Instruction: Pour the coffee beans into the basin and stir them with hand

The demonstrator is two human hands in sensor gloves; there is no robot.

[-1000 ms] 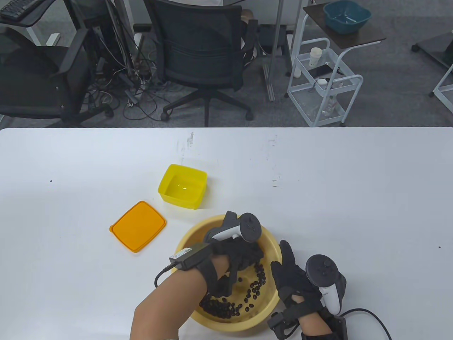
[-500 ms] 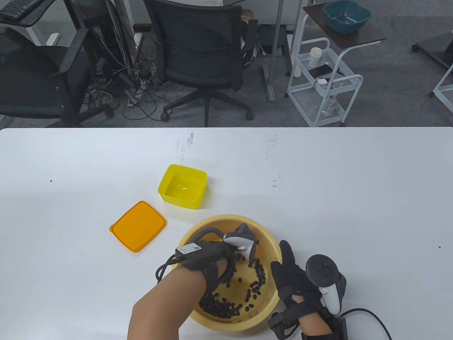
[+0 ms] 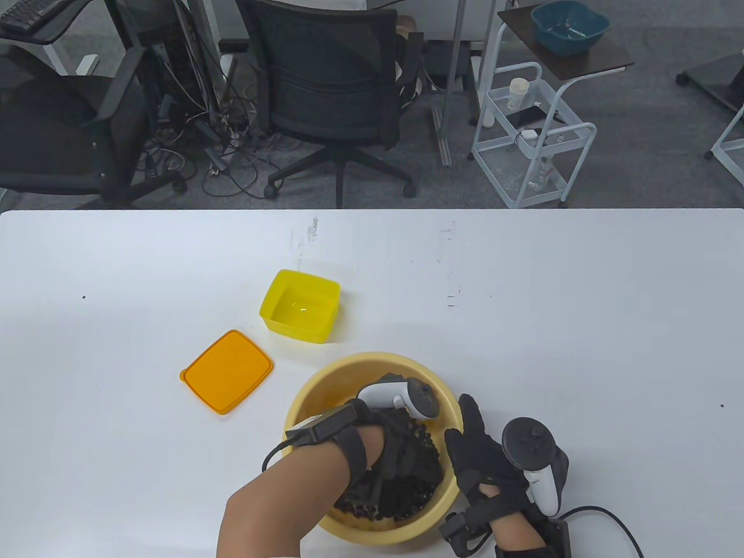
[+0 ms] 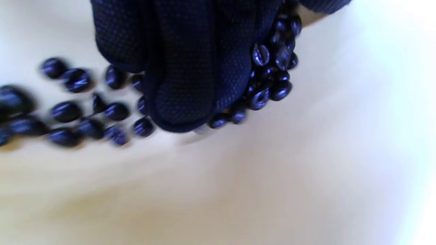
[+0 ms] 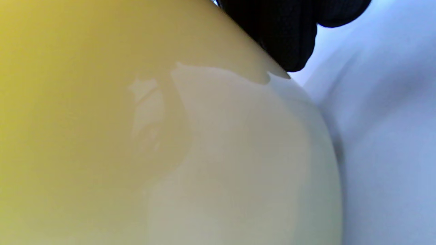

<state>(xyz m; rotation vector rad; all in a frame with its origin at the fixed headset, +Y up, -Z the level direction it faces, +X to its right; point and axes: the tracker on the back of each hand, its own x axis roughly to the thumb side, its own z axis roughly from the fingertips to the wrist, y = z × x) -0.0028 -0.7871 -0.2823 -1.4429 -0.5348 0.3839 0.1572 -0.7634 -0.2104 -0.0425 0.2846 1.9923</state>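
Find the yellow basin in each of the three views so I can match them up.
Table view: basin sits low and centre, holding the left hand.
Left wrist view: its pale inner wall fills the frame below the coffee beans.
Right wrist view: its outer wall fills the left and centre.
Shared landmark: the white table, absent from the left wrist view.
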